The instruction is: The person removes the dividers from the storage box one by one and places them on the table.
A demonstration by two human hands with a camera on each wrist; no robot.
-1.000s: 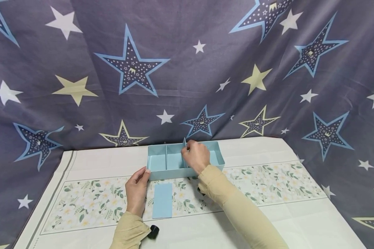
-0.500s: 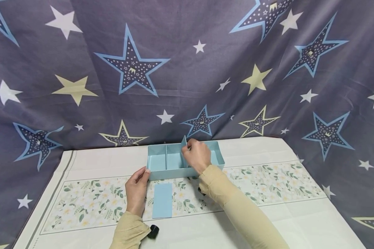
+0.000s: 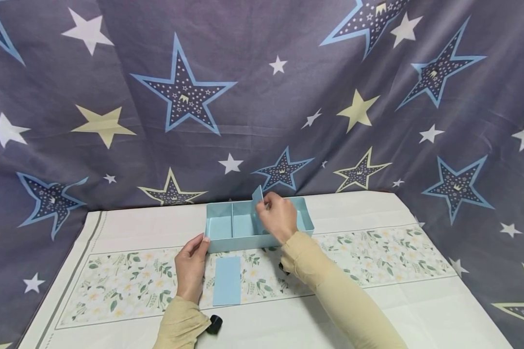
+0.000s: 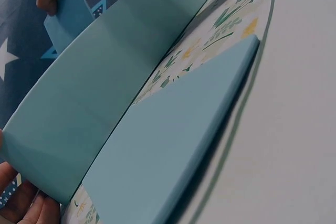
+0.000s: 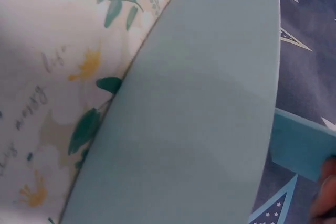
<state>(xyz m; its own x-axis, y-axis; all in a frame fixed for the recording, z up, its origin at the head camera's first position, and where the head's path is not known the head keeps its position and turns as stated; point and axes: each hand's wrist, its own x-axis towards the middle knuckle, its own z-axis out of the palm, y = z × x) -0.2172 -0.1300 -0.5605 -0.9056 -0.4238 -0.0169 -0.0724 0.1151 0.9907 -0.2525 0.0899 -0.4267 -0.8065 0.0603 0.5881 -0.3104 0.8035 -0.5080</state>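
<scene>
A long light-blue divided box (image 3: 244,243) sits at the back of the table in the head view, with one upright divider (image 3: 233,220) standing across its left part. My left hand (image 3: 190,266) grips the box's left front corner; in the left wrist view its fingers (image 4: 31,208) lie at that end. My right hand (image 3: 278,216) pinches a second thin blue divider (image 3: 257,196), which sticks up above the rim, slightly tilted. The divider's lower edge is hidden inside the box. In the right wrist view, fingertips hold the divider (image 5: 302,142) beyond the box wall (image 5: 184,108).
A flat light-blue rectangular piece (image 3: 227,281) lies on the flowered cloth (image 3: 126,283) in front of the box, beside my left hand. Just behind the box hangs a dark star-patterned curtain (image 3: 244,106).
My right hand has raised the pinched divider a little, so more of it shows above the rim. It has also tilted slightly. The left hand and the box stay put.
</scene>
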